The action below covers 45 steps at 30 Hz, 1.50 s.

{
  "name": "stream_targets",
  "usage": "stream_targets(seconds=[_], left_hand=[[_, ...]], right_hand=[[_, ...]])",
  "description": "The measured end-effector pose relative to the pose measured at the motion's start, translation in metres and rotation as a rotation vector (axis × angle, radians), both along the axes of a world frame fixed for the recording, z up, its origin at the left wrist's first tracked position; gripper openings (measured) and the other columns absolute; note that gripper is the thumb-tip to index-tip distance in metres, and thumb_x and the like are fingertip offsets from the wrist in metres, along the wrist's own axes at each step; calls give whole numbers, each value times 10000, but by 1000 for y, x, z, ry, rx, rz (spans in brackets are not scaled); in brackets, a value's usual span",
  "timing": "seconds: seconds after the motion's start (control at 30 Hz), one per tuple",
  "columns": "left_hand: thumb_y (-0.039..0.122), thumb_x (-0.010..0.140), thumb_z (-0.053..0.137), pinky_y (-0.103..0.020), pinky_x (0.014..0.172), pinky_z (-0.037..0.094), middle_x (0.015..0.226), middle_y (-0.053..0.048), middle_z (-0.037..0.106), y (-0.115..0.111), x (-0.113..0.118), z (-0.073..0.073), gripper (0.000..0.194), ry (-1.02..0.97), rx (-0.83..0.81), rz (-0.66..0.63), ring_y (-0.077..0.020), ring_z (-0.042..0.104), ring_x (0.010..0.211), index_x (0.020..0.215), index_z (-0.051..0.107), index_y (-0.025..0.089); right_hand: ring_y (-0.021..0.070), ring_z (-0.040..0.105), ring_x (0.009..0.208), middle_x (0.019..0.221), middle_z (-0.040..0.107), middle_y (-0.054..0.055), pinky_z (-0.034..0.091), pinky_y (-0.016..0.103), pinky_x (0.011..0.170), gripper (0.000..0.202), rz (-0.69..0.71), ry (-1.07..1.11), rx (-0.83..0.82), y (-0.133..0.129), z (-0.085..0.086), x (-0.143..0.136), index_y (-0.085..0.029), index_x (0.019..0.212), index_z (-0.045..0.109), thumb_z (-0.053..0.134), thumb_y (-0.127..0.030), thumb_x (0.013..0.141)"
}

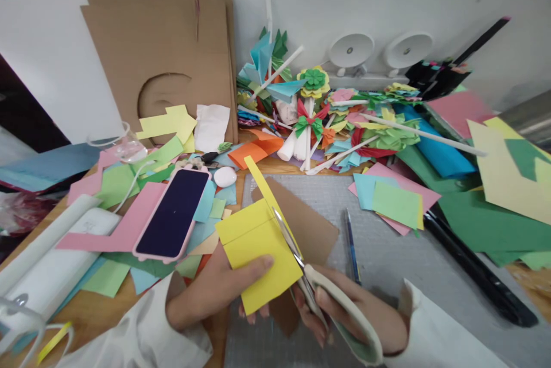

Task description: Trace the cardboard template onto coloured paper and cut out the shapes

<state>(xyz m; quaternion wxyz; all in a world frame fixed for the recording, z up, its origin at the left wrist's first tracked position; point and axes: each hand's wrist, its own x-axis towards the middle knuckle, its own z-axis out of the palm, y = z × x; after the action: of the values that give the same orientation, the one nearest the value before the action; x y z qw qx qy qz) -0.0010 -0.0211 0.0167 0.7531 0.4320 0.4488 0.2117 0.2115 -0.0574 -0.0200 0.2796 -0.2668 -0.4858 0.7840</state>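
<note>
My left hand [235,282] grips a yellow paper square [262,259], thumb on top and fingers beneath. Faint lines cross the paper near its upper edge. My right hand [344,305] holds scissors [303,267] with pale handles. Their blades lie along the paper's right side, where a narrow yellow strip [262,181] is partly cut away and sticks up past the corner. Under the paper, a brown cardboard piece [307,221] rests on the grey cutting mat [379,264]. A blue pen [352,244] lies right of the cardboard.
A phone [173,213] lies on paper scraps at left. Paper flowers with white stems [312,121] are piled at the back, beside leaning cardboard sheets [172,41]. Coloured sheets [398,201] and a long black tool [477,270] lie at right.
</note>
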Motion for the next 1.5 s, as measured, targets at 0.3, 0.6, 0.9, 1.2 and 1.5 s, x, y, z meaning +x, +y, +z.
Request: stream_targets(seconds=[0.3,0.6,0.9,1.2,1.5], left_hand=[[578,777,666,-146,338,414,501,-30,644,0,0,2,453,-7,10,-10,-92,542,353,837,604,133],[604,766,657,-167,347,413,501,-31,634,0,1,4,494,5,8,-13,-102,540,360,860,613,121],[531,791,643,-265,585,499,704,-33,658,13,-17,-12,365,31,238,172,-178,605,646,805,650,166],[402,841,654,-147,409,302,578,33,492,35,-32,-5,315,18,361,207,-54,413,472,664,604,146],[400,832,671,-168,438,456,659,-44,691,18,-7,-4,279,-67,234,92,-101,614,478,794,620,128]], right_hand=[[56,385,427,566,441,-58,348,175,406,484,-37,-12,-69,-3,-1,-3,-183,818,447,513,-661,857],[46,375,399,514,444,-73,328,168,392,474,-35,-48,-79,-2,2,-2,-187,785,438,557,-643,841],[41,297,310,416,380,-105,261,173,309,488,-60,-139,-140,12,9,11,-191,707,473,584,-657,803],[99,422,461,573,482,-22,328,243,450,474,63,-101,85,24,20,39,-147,860,554,482,-615,886],[136,524,513,583,569,22,419,270,504,386,-339,-231,278,24,27,22,-171,746,544,537,-530,887]])
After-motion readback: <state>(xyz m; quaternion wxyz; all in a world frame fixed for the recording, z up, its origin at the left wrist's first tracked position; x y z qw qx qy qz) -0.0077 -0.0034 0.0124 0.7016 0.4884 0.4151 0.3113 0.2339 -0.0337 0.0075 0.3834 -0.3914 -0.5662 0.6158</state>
